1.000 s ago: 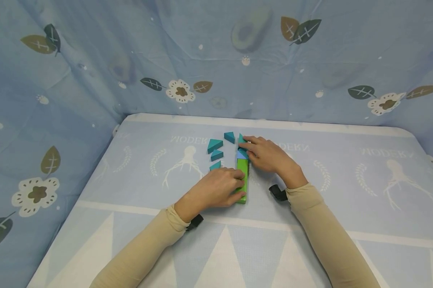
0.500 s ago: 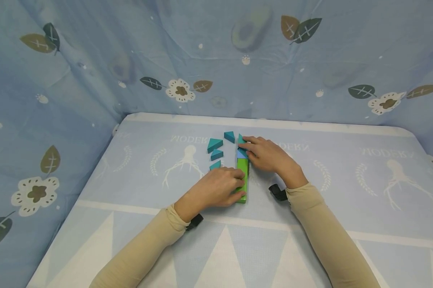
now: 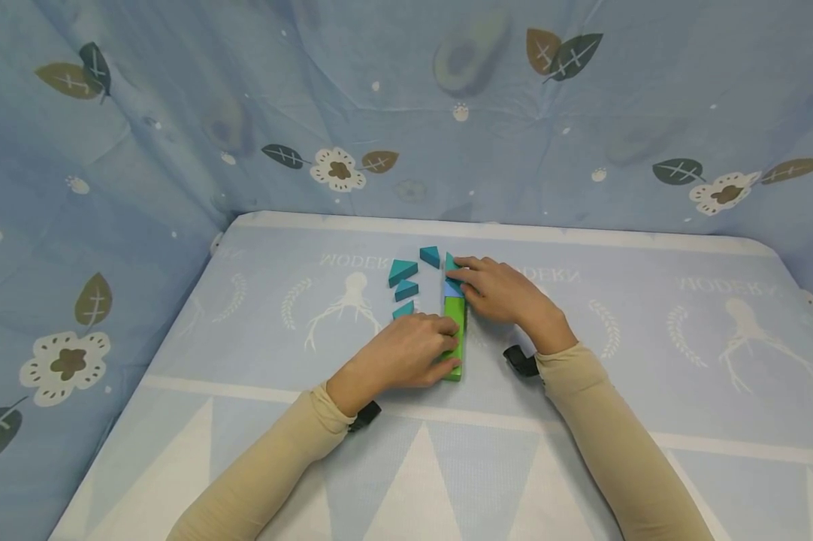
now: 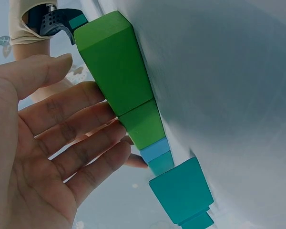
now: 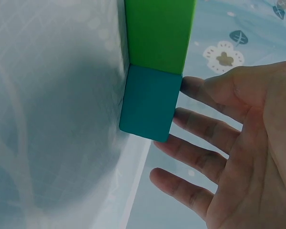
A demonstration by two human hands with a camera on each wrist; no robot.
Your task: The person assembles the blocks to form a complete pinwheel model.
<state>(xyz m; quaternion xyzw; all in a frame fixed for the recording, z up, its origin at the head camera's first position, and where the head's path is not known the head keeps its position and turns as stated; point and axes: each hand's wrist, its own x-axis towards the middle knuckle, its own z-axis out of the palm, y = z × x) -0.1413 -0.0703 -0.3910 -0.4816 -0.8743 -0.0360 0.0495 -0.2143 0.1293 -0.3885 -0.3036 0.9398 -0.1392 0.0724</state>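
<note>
Two green blocks (image 3: 454, 312) lie end to end in a row on the table, their joint visible in the left wrist view. My left hand (image 3: 409, 353) rests its fingertips on the row, fingers fairly straight and thumb apart. Beyond the green comes a light blue triangular block (image 3: 451, 291), then teal triangular pieces (image 3: 449, 263) at the far end, partly hidden by fingers. From the right, my right hand (image 3: 504, 294) touches these far pieces with extended fingers. In the right wrist view its fingertips meet the edge of a teal block (image 5: 150, 105) beside green.
Several loose teal triangular blocks, such as the largest one (image 3: 403, 272) and the farthest one (image 3: 430, 256), lie just left of the row. A patterned cloth covers the table (image 3: 623, 406). A blue printed curtain (image 3: 406, 90) hangs behind and at the left.
Both hands stay almost still on the row. The teal pieces under the right fingertips appear to have shifted very slightly; the loose blocks lie as before.
</note>
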